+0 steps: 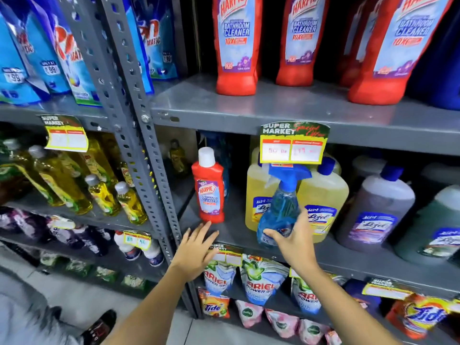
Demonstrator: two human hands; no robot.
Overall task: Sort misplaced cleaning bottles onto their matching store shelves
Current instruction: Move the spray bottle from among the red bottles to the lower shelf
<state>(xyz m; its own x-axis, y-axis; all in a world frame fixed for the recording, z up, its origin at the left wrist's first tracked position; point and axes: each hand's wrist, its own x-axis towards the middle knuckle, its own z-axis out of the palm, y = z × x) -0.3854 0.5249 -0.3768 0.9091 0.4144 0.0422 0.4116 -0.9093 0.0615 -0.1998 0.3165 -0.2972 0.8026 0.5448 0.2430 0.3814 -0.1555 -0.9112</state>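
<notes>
Head view, right hand (293, 241): fingers curled around the blue spray bottle (280, 210), standing at the middle shelf's (348, 257) front edge among yellow jugs (321, 195), likely misplaced.
Left hand (194, 252): fingers spread, empty, just below the small red Harpic bottle (209, 189).
Matching home: larger Harpic bottles (236, 46) on the shelf above.
Room: grey metal store racking.

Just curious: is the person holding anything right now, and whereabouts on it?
The right hand grips the blue spray bottle around its lower body. The left hand is open, holding nothing, just below the small red bottle.
</notes>
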